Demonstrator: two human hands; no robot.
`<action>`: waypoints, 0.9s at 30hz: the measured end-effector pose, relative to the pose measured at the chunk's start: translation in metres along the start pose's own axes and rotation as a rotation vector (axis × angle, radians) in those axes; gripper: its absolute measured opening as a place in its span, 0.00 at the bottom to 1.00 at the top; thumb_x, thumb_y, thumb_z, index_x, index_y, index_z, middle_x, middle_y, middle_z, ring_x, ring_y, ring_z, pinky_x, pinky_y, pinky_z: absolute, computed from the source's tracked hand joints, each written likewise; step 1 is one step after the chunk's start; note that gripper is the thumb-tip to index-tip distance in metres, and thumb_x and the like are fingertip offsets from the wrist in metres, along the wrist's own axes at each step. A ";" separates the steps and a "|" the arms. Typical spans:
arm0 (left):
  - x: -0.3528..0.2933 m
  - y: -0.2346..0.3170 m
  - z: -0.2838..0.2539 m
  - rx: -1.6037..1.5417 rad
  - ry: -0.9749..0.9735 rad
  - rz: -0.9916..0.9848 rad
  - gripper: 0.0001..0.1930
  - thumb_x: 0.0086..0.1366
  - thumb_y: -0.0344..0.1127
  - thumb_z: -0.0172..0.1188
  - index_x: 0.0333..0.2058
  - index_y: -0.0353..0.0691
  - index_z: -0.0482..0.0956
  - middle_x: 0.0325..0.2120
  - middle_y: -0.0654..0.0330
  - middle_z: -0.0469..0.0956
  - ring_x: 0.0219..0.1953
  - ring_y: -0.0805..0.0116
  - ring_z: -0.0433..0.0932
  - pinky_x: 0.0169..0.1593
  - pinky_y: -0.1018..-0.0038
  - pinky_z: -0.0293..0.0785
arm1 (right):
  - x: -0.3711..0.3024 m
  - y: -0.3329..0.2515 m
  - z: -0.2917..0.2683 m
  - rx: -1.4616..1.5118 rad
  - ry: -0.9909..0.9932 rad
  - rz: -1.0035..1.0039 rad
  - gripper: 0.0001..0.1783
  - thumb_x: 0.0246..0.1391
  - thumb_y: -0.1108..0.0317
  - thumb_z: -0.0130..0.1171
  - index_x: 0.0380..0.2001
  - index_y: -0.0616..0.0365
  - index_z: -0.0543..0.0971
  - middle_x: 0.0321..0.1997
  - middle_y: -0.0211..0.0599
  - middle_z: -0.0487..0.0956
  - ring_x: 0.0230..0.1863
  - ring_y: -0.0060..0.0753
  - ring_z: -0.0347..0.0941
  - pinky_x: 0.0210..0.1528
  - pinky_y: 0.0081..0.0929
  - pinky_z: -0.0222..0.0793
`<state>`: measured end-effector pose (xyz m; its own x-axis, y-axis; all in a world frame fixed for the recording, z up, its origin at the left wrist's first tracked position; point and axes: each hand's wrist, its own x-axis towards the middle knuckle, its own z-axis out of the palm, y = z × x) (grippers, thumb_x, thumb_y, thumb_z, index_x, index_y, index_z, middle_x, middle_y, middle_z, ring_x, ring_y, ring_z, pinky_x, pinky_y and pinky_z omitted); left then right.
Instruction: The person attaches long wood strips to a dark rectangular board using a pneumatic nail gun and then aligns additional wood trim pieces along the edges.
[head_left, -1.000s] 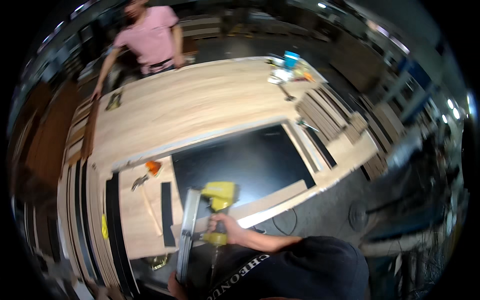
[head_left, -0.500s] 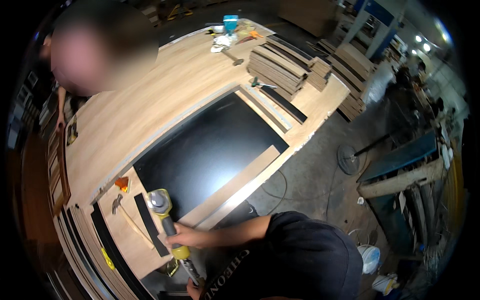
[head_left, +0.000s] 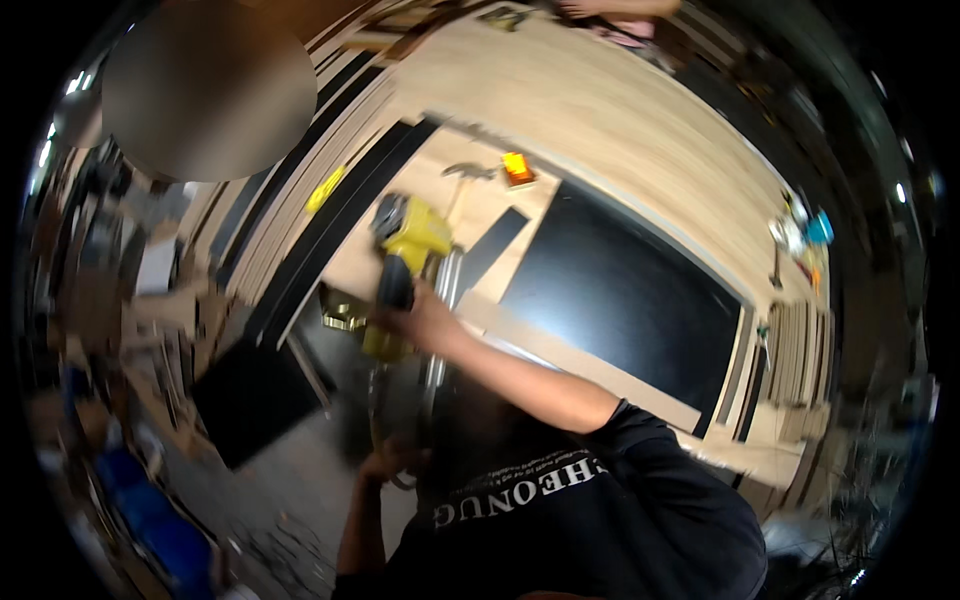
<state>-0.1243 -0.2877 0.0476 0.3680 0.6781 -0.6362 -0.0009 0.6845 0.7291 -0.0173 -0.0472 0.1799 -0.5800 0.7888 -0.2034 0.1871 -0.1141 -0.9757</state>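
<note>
My right hand [head_left: 412, 318] is wrapped round the black grip of a yellow nail gun [head_left: 418, 235], held over the near left corner of the work table. Below its grip, my left hand [head_left: 388, 462] is closed at the air hose [head_left: 377, 405] that runs down from the gun; motion blur softens its fingers. Just beyond the gun lies a claw hammer [head_left: 468, 172], its handle partly hidden. Next to it sits a small orange box [head_left: 517, 170]. A dark strip [head_left: 497, 247] lies between the gun and a large black panel [head_left: 625, 290] on the table.
Long boards and dark strips [head_left: 340, 225] lie along the left, with a yellow utility knife [head_left: 325, 188] on them. A black sheet [head_left: 255, 400] stands low at left. Stacked boards [head_left: 800, 355] are at the right. Another person's arm [head_left: 620, 8] shows at the far edge.
My view has swung left, so the table and black panel appear farther right. The nail gun stays in my right hand, and my left hand stays by its hose end.
</note>
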 end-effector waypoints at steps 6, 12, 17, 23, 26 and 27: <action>-0.028 0.023 0.026 -0.494 -0.045 0.324 0.24 0.61 0.50 0.58 0.43 0.32 0.78 0.25 0.67 0.74 0.28 0.80 0.70 0.30 0.82 0.66 | 0.028 0.010 0.012 0.253 -0.086 0.177 0.22 0.45 0.56 0.71 0.32 0.62 0.74 0.26 0.31 0.77 0.22 0.17 0.71 0.23 0.17 0.67; -0.031 0.032 0.027 -0.481 0.065 0.319 0.24 0.61 0.52 0.57 0.45 0.36 0.79 0.24 0.68 0.72 0.27 0.80 0.70 0.31 0.82 0.65 | 0.030 0.007 0.014 0.359 -0.136 0.215 0.22 0.51 0.59 0.66 0.42 0.65 0.74 0.36 0.37 0.79 0.36 0.25 0.76 0.40 0.24 0.73; 0.000 0.015 0.034 -0.422 0.371 0.414 0.21 0.58 0.42 0.63 0.48 0.38 0.74 0.30 0.67 0.73 0.32 0.78 0.71 0.37 0.80 0.67 | 0.021 0.011 -0.013 0.616 -0.129 0.342 0.13 0.54 0.63 0.60 0.39 0.57 0.72 0.31 0.34 0.76 0.31 0.28 0.74 0.34 0.31 0.75; 0.006 0.017 0.034 -0.277 0.561 0.402 0.24 0.53 0.46 0.67 0.42 0.35 0.74 0.30 0.65 0.72 0.33 0.76 0.69 0.37 0.77 0.65 | -0.005 0.030 -0.047 0.748 -0.037 0.383 0.06 0.55 0.63 0.58 0.30 0.48 0.72 0.21 0.21 0.68 0.24 0.21 0.68 0.35 0.28 0.69; 0.010 0.019 0.036 -0.259 0.636 0.502 0.25 0.53 0.49 0.66 0.41 0.34 0.74 0.30 0.59 0.74 0.31 0.71 0.73 0.37 0.73 0.70 | -0.022 0.036 -0.060 0.771 -0.040 0.303 0.05 0.57 0.62 0.56 0.33 0.46 0.71 0.20 0.18 0.64 0.23 0.18 0.64 0.37 0.25 0.67; 0.006 0.016 0.034 -0.225 0.620 0.433 0.28 0.53 0.51 0.66 0.43 0.34 0.74 0.32 0.56 0.77 0.34 0.66 0.76 0.41 0.70 0.71 | -0.026 0.045 -0.066 0.767 -0.064 0.265 0.07 0.57 0.61 0.56 0.35 0.47 0.71 0.21 0.17 0.62 0.23 0.17 0.63 0.38 0.26 0.67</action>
<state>-0.0903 -0.2813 0.0640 -0.2939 0.8768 -0.3806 -0.2381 0.3184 0.9176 0.0587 -0.0331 0.1471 -0.6409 0.6443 -0.4172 -0.2573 -0.6924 -0.6741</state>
